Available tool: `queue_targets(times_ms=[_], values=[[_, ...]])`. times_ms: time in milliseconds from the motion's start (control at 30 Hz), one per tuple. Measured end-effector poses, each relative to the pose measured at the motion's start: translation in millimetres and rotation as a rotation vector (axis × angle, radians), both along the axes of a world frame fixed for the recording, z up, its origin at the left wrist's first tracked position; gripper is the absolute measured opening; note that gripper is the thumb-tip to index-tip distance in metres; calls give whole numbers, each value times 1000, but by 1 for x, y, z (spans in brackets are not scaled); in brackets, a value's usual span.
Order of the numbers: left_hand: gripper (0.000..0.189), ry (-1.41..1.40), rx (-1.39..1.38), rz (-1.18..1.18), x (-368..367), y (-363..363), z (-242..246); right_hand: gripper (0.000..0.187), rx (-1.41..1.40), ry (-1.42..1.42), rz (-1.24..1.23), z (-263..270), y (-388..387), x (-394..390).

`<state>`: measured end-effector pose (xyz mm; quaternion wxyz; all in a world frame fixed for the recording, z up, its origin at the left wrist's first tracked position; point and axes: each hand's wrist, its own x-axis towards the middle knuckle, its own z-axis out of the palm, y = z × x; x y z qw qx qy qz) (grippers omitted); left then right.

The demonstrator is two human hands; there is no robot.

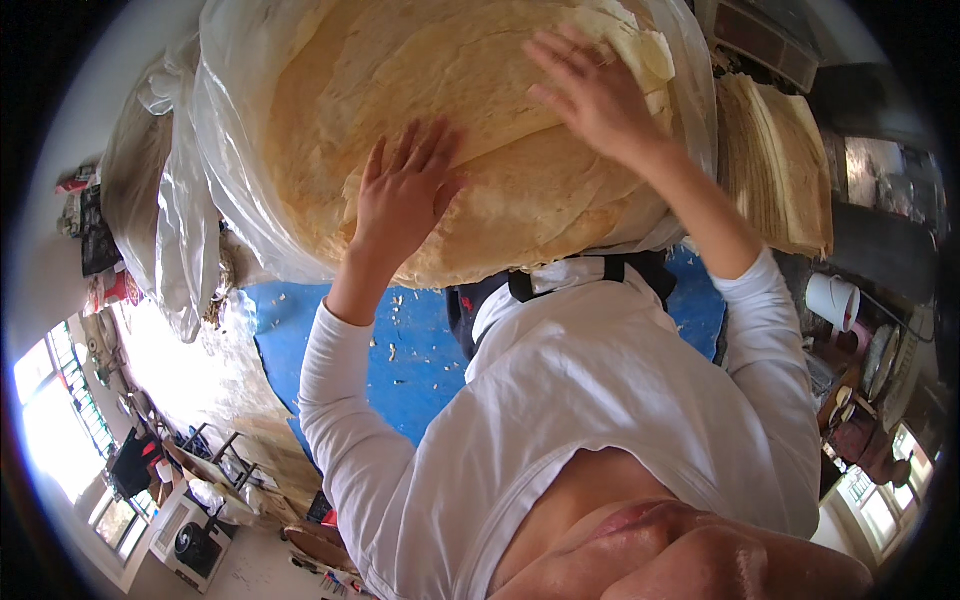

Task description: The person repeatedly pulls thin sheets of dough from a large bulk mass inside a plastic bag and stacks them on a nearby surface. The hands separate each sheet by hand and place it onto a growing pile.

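Observation:
A broad pile of thin, round, pale-brown flatbread sheets (495, 195) lies before me, several layers showing at its ragged edges. Clear plastic sheeting (236, 142) surrounds the pile on its left and right sides. My left hand (409, 180) is palm down over the left part of the top sheet, fingers spread. Farther up and to the right, my right hand (600, 97) is also palm down, slightly blurred, near a curled sheet edge (652, 56). Neither hand grasps anything; whether the palms press on the bread is hard to tell.
Folded flatbread sheets (772, 165) are stacked at the right. Bunched plastic (180, 202) hangs at the left. Below the pile, crumbs dot a blue mat (405, 360). A white bucket (832, 300) stands at far right, and a boxed fan unit (195, 544) is at lower left.

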<state>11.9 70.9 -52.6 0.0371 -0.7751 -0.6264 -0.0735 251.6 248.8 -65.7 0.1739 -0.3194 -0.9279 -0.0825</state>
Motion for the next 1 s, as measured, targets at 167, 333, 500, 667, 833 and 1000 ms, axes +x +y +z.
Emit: queue_targets(times_ms=[167,333,500,667,833,1000], values=[[51,91,-2,-2,-15,-10,-17,58,-221,-65,97,-32,-18,-2],[51,67,-16,8,-46,-15,-9,62,71,-197,-254,-28,19,40],[33,340,-15,53,-26,-31,29,77,-196,-224,-308,-6,7,22],[33,270,-944,-75,0,-26,94,78,-514,43,500,-3,-118,-50],[49,-553,-951,75,-59,90,54,57,89,-70,512,-44,-160,-84],[68,-968,-886,213,-127,141,-6,47,1953,-1254,361,-31,-120,-55]])
